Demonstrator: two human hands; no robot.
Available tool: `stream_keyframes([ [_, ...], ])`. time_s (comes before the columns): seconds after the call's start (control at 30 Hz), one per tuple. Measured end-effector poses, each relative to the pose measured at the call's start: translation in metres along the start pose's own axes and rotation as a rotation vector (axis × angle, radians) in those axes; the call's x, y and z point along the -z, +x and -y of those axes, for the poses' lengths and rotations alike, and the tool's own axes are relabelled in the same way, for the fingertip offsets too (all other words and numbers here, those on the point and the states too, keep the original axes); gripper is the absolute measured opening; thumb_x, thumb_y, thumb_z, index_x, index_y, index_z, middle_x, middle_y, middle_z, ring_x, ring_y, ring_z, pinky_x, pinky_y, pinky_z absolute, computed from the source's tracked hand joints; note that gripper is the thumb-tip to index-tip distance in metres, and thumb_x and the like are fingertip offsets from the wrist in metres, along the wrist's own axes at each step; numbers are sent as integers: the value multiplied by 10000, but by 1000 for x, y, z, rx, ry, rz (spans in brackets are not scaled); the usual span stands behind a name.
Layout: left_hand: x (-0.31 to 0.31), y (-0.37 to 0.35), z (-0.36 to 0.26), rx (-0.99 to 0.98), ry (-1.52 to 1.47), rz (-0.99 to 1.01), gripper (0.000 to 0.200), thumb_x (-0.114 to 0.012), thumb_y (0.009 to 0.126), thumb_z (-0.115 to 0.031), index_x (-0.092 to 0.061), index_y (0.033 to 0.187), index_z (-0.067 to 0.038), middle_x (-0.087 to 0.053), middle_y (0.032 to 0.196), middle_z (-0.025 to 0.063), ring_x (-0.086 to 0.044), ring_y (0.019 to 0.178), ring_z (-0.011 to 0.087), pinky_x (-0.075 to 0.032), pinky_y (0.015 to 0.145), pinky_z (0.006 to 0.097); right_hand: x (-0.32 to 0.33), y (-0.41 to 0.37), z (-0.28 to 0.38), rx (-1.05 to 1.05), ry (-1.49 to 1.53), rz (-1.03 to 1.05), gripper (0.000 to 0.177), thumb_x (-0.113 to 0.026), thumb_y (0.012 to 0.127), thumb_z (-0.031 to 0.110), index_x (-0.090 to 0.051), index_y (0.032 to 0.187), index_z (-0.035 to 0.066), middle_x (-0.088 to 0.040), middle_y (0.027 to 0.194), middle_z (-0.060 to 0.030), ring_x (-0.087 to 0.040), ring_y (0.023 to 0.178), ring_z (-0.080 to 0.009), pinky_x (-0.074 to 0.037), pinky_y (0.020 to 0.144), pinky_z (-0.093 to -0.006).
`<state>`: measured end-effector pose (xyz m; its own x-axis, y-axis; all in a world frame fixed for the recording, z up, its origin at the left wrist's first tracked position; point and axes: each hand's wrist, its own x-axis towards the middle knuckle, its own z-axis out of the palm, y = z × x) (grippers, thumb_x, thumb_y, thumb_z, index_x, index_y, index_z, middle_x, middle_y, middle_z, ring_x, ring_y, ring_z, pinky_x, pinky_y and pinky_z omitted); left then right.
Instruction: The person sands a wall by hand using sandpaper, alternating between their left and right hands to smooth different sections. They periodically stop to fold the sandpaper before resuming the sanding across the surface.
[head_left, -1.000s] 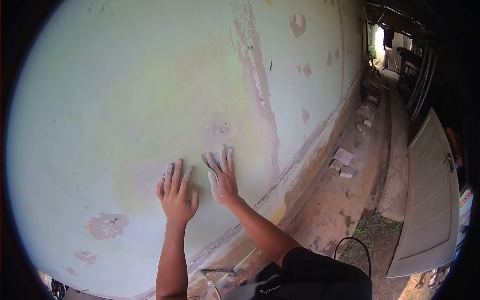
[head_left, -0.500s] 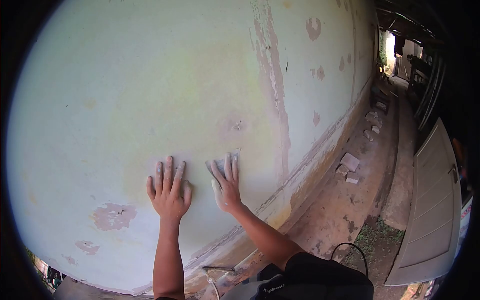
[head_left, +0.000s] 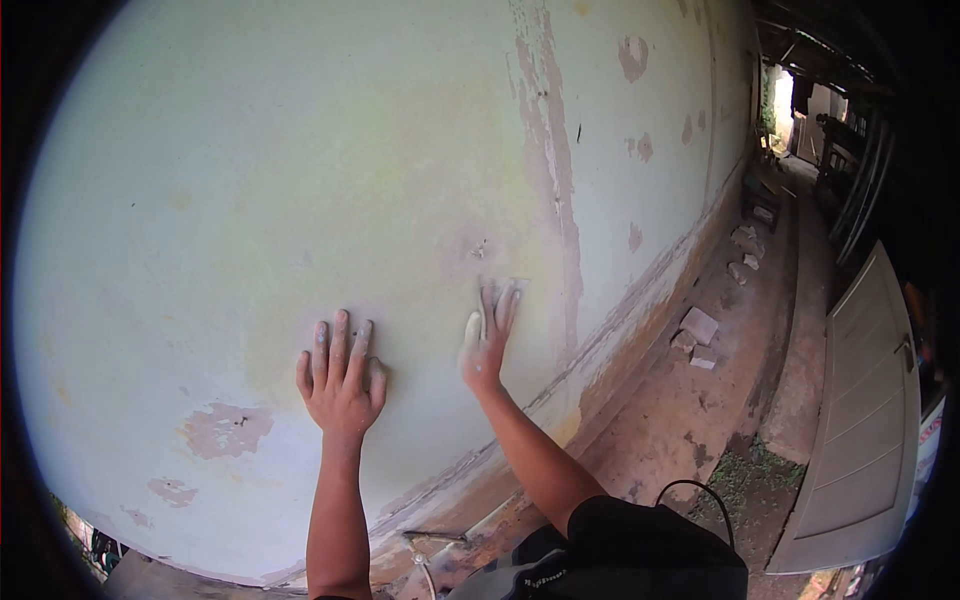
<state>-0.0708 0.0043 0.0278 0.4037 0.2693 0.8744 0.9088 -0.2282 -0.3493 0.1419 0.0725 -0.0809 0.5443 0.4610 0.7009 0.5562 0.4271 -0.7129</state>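
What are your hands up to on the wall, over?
Left hand spread on painted wall. Right hand over what looks like sandpaper, against wall. Nothing seen blocking either.

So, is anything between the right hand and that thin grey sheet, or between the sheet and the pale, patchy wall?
Nothing visible: the right hand lies over the sheet, which seems flat against the wall; the left hand rests apart.

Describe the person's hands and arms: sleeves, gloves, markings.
Bare left hand and bare right hand, no gloves; pale powdery residue marks the fingers. Forearms uncovered. A short black fabric sleeve covers the right upper arm. The black-and-grey shirt carries small white lettering, illegible here.
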Motion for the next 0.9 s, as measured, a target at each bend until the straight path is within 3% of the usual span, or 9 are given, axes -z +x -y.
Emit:
stream_keyframes([
  [0.03,1,-1,1,-7,-3,-1,565,-647,893,-271,-686,1456,-280,-557,1638,5,-476,1530,234,-229,1272,440,0,-27,16,69,17,101,555,-430,1127,296,-476,1629,63,-218,1753,-301,-139,1619,-542,-109,1307,-620],
  [0.13,-1,-3,1,-37,-13,-6,554,-652,903,-261,-684,1457,-249,-556,1640,26,-459,1546,250,-221,1275,437,14,-59,5,114,-1,383,544,-438,1107,256,-509,1608,56,-212,1750,-313,-116,1618,-559,-116,1309,-610],
  [0.2,-2,-3,1,-23,-2,-13,554,-650,905,-260,-684,1458,-248,-557,1638,26,-460,1544,247,-225,1271,443,12,-44,-34,81,19,225,559,-427,1121,260,-459,1630,32,-205,1755,-304,-115,1627,-534,-116,1318,-593],
  [0.33,0,-4,0,-4,20,-22,556,-622,892,-285,-700,1443,-284,-574,1624,-6,-492,1515,217,-244,1262,438,20,25,-91,-231,194,-247,547,-360,1165,278,-422,1639,13,-291,1735,-277,-161,1619,-513,-116,1329,-551],
  [0.43,0,-1,-1,-10,-2,-24,577,-622,870,-280,-699,1441,-280,-576,1620,-11,-490,1515,213,-234,1264,441,19,31,-75,-281,332,-224,548,-340,1172,294,-430,1634,12,-286,1735,-284,-166,1620,-511,-122,1327,-549],
  [0.57,9,0,-1,-2,-129,30,597,-658,834,-245,-692,1431,-252,-555,1638,-1,-477,1529,215,-197,1268,476,19,-30,24,150,116,175,515,-478,1116,223,-514,1587,19,-286,1725,-310,-199,1597,-556,-184,1302,-592],
  [0.67,40,10,8,-19,-376,204,639,-691,809,-179,-649,1447,-170,-537,1647,54,-449,1553,278,-199,1262,503,16,-27,75,405,50,416,526,-628,1030,181,-600,1553,131,-295,1726,-299,-207,1600,-550,-203,1296,-596],
  [0.8,92,35,47,78,-442,181,631,-682,822,-113,-614,1450,-119,-521,1649,93,-429,1569,296,-194,1264,516,2,43,109,520,-23,322,580,-696,1003,192,-580,1571,177,-255,1745,-287,-187,1605,-547,-217,1288,-613],
  [0.9,125,62,86,102,-379,127,616,-677,826,-101,-621,1440,-109,-497,1664,114,-416,1575,318,-197,1265,526,6,92,144,639,-230,378,654,-679,1046,313,-439,1653,357,-134,1801,-183,-101,1620,-547,-223,1278,-668],
])
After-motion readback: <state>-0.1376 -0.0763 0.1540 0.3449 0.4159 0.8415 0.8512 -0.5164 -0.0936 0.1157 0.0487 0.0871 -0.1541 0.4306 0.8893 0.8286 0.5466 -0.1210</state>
